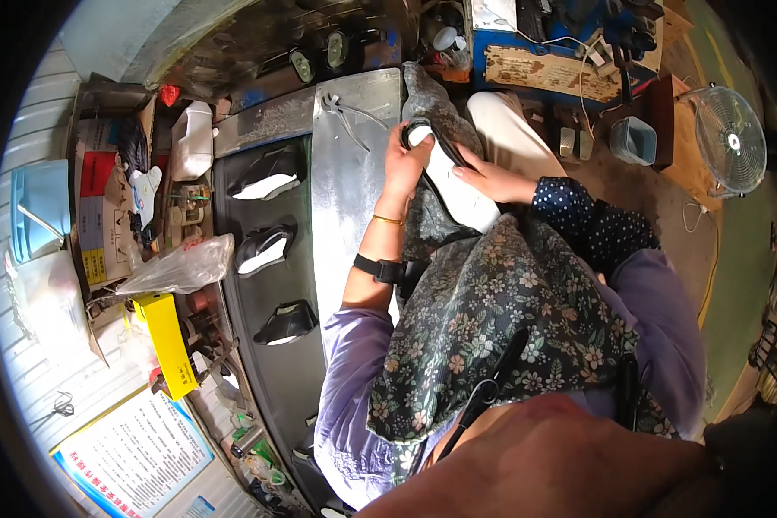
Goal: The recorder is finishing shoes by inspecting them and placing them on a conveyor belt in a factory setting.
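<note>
Shoe point(463, 192), dark with a white sole, is held slantwise above the lap, the sole turned up and its lower end close to the floral apron point(501, 319). The left hand point(404, 164) has its grip closed on the upper end, the thumb laid across the sole; fingers behind the shoe are hidden. The right hand point(499, 182) takes the right edge farther down, its grip partly closed, thumb on the sole; how firmly it presses, I cannot tell. A bracelet point(388, 220) and a black band point(380, 269) circle the left forearm, and a spotted sleeve point(589, 210) covers the right.

Just left of the hands runs a metal bench point(341, 198) with pliers point(347, 117) lying near its far end, handles spread. Beyond that, a dark belt point(276, 393) carries a row of dark shoes point(268, 251) with pale soles, well apart from one another; more show only in part near the lower edge. Along the left stand a white jug point(192, 142), a clear bag point(186, 266) and a yellow box point(166, 345), tilted. At the upper right, a pale blue bin point(633, 141) sits near a round fan point(732, 141), and a worn board point(548, 73) lies on blue furniture point(492, 47).
</note>
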Demonstrator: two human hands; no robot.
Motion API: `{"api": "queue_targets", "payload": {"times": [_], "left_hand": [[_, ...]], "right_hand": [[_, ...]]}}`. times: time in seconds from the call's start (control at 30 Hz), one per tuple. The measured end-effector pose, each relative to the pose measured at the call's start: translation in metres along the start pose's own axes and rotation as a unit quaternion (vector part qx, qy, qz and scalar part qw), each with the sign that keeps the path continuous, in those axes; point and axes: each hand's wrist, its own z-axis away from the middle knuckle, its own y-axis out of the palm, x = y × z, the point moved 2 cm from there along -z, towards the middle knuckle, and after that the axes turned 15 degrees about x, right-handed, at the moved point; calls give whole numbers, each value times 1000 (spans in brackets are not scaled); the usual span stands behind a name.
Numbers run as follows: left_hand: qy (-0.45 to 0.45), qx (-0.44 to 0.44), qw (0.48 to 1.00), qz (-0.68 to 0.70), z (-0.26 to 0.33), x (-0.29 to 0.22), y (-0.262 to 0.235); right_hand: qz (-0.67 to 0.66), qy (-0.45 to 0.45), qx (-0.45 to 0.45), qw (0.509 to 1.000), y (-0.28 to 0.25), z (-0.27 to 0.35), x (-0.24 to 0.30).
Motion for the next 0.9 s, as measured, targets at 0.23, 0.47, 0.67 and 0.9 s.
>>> {"api": "queue_targets", "payload": {"times": [0.23, 0.47, 0.67, 0.9], "left_hand": [[-143, -173, 887, -404, 24, -2, -14], [-179, -20, 793, -582, 42, -46, -25], [-147, -10, 888, -435, 108, -17, 14], [-96, -12, 925, -367, 128, 37, 5]], "right_hand": [[-4, 80, -45, 996, 18, -24, 46], [20, 64, -71, 995, 44, -33, 31], [-66, 61, -132, 987, 47, -22, 34], [-32, -26, -142, 989, 44, -25, 19]]}}
